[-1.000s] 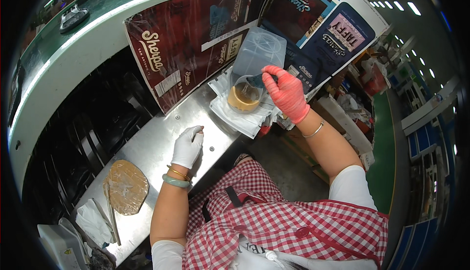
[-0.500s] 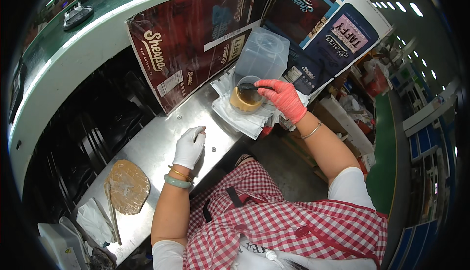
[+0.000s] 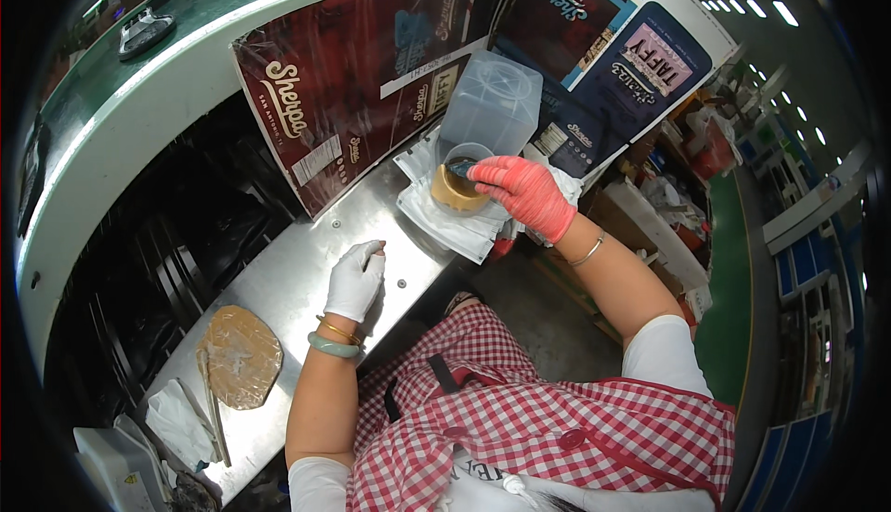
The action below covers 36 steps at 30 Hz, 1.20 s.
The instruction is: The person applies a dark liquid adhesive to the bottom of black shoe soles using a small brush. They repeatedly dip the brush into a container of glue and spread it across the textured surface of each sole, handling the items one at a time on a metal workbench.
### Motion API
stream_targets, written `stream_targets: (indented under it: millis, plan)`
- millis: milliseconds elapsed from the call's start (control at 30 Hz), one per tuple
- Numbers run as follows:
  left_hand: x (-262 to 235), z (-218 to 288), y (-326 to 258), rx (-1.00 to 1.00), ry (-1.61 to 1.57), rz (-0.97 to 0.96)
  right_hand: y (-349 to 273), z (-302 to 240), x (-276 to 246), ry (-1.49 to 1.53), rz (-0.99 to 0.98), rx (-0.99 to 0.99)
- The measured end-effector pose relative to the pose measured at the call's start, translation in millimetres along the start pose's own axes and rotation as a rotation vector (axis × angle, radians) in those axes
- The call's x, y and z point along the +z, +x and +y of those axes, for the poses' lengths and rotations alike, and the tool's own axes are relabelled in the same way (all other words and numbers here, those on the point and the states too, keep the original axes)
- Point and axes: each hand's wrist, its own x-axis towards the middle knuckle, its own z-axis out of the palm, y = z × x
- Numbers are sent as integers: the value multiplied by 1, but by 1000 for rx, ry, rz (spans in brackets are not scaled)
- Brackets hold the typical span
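Note:
In a pink-red glove, my right hand [image 3: 527, 194] pinches a dark tool [image 3: 459, 168] over a clear cup [image 3: 457, 198] with a tan band around it. The tool's lower end dips into the cup; its kind is hidden by the fingers and cup. Brownish contents show inside. Beneath the cup lie folded white sheets [image 3: 429, 221], and a large translucent plastic container [image 3: 490, 108] stands just behind. My left hand [image 3: 355, 282], in a white glove with bare fingertips, rests on the metal bench [image 3: 311, 257] with fingers curled in and nothing visible in them.
Dark red printed cardboard [image 3: 343, 76] and a blue printed panel [image 3: 626, 76] stand behind the container. At the lower left lie a brown plastic-wrapped disc [image 3: 243, 359], a thin rod [image 3: 212, 410] and white cloth [image 3: 178, 424]. A curved green-topped counter [image 3: 213, 11] runs along the far left.
My right hand has shifted slightly left toward the cup, and the tool now sits lower in it, more covered by my fingers. The left hand keeps its place on the bench.

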Motion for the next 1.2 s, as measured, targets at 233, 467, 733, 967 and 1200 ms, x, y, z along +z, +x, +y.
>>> stream_targets:
  millis: [233,467,733,967,1200]
  plan:
    - [-1,8,-1,5,47,-2,5,0,7,-330,-24,17]
    - [-2,6,-2,-1,75,1,5,-32,-25,-234,81,129]
    - [0,0,0,-11,20,-8,5,2,11,-142,122,103]
    - [-1,6,-2,30,64,2,8,-1,2,231,19,342]
    - [0,3,-1,-36,35,-2,1,-10,-32,75,-49,218]
